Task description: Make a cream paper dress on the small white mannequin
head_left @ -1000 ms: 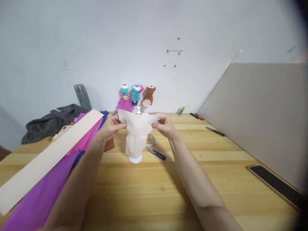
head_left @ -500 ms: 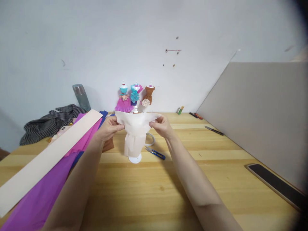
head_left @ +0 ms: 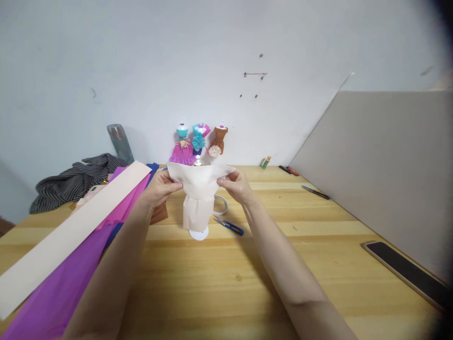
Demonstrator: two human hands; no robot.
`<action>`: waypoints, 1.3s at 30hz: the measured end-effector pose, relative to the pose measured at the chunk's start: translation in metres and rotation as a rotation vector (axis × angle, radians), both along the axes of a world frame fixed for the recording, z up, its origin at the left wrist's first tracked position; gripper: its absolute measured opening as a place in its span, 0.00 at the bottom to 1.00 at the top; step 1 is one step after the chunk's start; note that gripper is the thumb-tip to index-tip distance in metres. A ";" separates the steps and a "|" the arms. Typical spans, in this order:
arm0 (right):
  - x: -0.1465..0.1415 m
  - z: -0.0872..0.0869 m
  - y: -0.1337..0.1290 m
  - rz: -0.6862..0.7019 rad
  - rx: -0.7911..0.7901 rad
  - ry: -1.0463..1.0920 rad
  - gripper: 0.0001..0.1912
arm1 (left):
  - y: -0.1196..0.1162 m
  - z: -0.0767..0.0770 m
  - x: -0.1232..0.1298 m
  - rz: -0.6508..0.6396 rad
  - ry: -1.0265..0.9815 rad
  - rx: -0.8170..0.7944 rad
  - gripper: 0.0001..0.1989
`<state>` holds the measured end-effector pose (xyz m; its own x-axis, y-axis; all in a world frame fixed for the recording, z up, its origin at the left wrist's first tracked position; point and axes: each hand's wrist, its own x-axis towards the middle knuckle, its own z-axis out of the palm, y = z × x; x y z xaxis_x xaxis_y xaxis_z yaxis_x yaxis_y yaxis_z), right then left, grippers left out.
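Against the pale wall [head_left: 159,56] stands a light wooden table [head_left: 247,288], and from here I can't see much of the small dress form [head_left: 198,161] near its middle: a cream sheet [head_left: 200,182] covers the body, leaving just the white knob above and the round white foot below. The sheet is cinched at the waist, its upper part spread wide. The left hand [head_left: 163,189] pinches one upper corner between thumb and fingers, the right hand [head_left: 236,185] the other; most of their fingertips are hidden behind it. The sheet hides part of a tape ring [head_left: 227,206], the left forearm covers some of the brown piece [head_left: 160,214], and the long pale strip [head_left: 76,238] and purple cloth [head_left: 67,290] run off the picture. The phone [head_left: 403,269] fades into a dark corner. Compared with a second ago, the sheet's top and the knob have shifted slightly left, while the foot stays put and the grip is unchanged. Blue snips [head_left: 230,227] lie just beside the form, three dressed figures [head_left: 200,141] stand by the wall, a bottle [head_left: 120,143] leans behind striped cloth [head_left: 71,184], and a grey panel [head_left: 382,156] closes off the right.
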<state>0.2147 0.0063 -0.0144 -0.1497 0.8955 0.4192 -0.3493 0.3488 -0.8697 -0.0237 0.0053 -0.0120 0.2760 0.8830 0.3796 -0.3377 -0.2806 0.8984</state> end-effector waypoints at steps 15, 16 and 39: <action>-0.015 -0.002 -0.003 -0.033 0.059 -0.082 0.20 | -0.002 0.003 0.007 0.030 0.053 0.045 0.13; -0.015 -0.003 -0.002 -0.032 0.057 -0.082 0.20 | -0.002 0.003 0.008 0.033 0.057 0.046 0.14; -0.018 0.002 -0.005 -0.112 0.097 -0.078 0.17 | -0.006 0.008 0.016 0.104 0.130 0.084 0.15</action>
